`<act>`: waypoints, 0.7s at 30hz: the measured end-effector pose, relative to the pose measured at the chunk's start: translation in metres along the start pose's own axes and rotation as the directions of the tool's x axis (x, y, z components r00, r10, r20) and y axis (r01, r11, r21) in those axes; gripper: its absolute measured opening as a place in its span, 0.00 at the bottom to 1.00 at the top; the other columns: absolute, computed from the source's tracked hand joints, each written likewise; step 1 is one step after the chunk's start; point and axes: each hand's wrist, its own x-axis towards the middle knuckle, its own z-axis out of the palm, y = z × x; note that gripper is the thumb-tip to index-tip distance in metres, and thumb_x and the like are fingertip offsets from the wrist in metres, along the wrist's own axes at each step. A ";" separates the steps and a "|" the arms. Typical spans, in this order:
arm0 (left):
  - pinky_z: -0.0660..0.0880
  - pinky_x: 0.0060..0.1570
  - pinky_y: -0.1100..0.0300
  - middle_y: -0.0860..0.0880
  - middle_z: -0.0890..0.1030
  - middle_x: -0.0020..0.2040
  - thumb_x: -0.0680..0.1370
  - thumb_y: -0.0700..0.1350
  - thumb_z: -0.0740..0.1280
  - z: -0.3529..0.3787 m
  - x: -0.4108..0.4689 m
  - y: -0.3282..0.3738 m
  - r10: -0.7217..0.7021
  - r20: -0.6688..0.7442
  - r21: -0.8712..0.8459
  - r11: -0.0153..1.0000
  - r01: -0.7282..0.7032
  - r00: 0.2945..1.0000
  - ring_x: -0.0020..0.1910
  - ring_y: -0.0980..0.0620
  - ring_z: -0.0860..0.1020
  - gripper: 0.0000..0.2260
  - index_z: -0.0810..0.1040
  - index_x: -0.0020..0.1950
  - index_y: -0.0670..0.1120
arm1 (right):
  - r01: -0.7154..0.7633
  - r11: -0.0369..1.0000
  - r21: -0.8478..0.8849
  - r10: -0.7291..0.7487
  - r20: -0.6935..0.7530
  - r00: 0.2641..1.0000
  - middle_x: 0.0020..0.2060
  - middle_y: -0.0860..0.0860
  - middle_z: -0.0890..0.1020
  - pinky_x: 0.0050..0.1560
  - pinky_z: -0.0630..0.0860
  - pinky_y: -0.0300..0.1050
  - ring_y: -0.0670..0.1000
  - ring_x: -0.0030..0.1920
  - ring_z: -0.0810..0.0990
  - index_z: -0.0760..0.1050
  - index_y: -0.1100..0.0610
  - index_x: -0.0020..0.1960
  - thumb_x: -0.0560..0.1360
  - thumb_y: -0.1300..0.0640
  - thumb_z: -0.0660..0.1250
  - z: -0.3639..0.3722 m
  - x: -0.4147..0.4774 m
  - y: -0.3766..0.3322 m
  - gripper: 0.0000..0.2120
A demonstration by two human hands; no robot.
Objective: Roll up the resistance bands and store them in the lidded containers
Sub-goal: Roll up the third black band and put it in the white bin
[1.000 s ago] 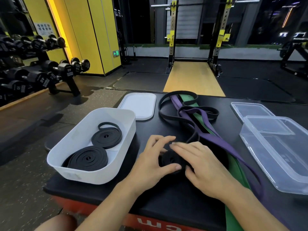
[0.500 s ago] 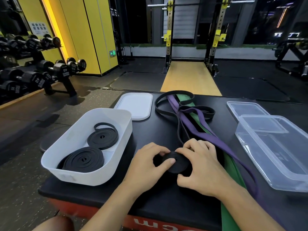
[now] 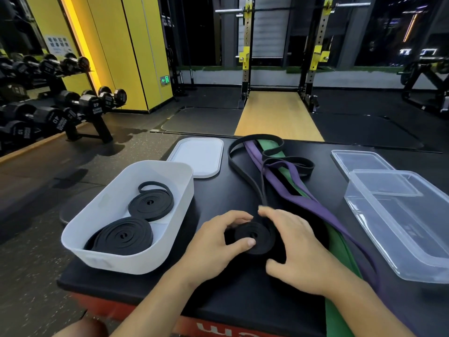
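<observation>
A partly rolled black resistance band (image 3: pixel 255 237) lies flat on the black padded table (image 3: pixel 218 190), its loose end trailing away toward the far edge. My left hand (image 3: pixel 213 244) grips the coil from the left, thumb pressed near its centre. My right hand (image 3: pixel 298 249) curls round the coil's right side, fingers on the trailing strip. A white container (image 3: pixel 102 244) at the left holds two rolled black bands (image 3: pixel 124 235). A purple band (image 3: pixel 298 203) and a green band (image 3: pixel 340 254) lie stretched out to the right of my hands.
The white lid (image 3: pixel 198 156) lies behind the white container. A clear plastic container (image 3: pixel 401 224) and its clear lid (image 3: pixel 359 161) sit at the table's right. A dumbbell rack (image 3: pixel 48 105) stands at the left, a squat rack (image 3: pixel 279 57) beyond the table.
The coil has turned and grown a little between my hands, drawing in more of the loose strip. My right fingers have shifted round the coil's far side.
</observation>
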 end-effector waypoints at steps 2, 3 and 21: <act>0.70 0.67 0.63 0.64 0.83 0.59 0.78 0.49 0.75 0.000 0.000 0.000 0.011 0.011 0.025 1.000 -0.011 1.000 0.64 0.63 0.78 0.17 0.79 0.65 0.61 | 0.024 0.996 0.086 -0.023 -0.008 1.000 0.72 0.30 0.66 0.79 0.45 0.41 0.33 0.77 0.55 0.50 0.38 0.81 0.67 0.44 0.65 -0.002 0.000 -0.001 0.45; 0.71 0.67 0.61 0.65 0.83 0.60 0.79 0.50 0.74 -0.001 0.000 0.000 0.017 0.020 0.042 0.999 -0.018 1.000 0.64 0.62 0.78 0.16 0.78 0.66 0.61 | 0.044 0.995 0.089 -0.044 -0.006 0.999 0.71 0.30 0.68 0.80 0.44 0.42 0.32 0.76 0.57 0.50 0.39 0.81 0.68 0.46 0.65 -0.001 0.001 -0.001 0.45; 0.73 0.56 0.64 0.63 0.80 0.52 0.73 0.65 0.69 0.003 -0.006 0.004 0.057 -0.104 0.150 0.988 -0.040 0.993 0.57 0.61 0.78 0.16 0.81 0.58 0.60 | 0.030 0.981 -0.191 -0.044 -0.071 0.996 0.51 0.38 0.69 0.80 0.41 0.50 0.41 0.59 0.69 0.75 0.44 0.63 0.64 0.30 0.65 0.001 0.009 -0.016 0.31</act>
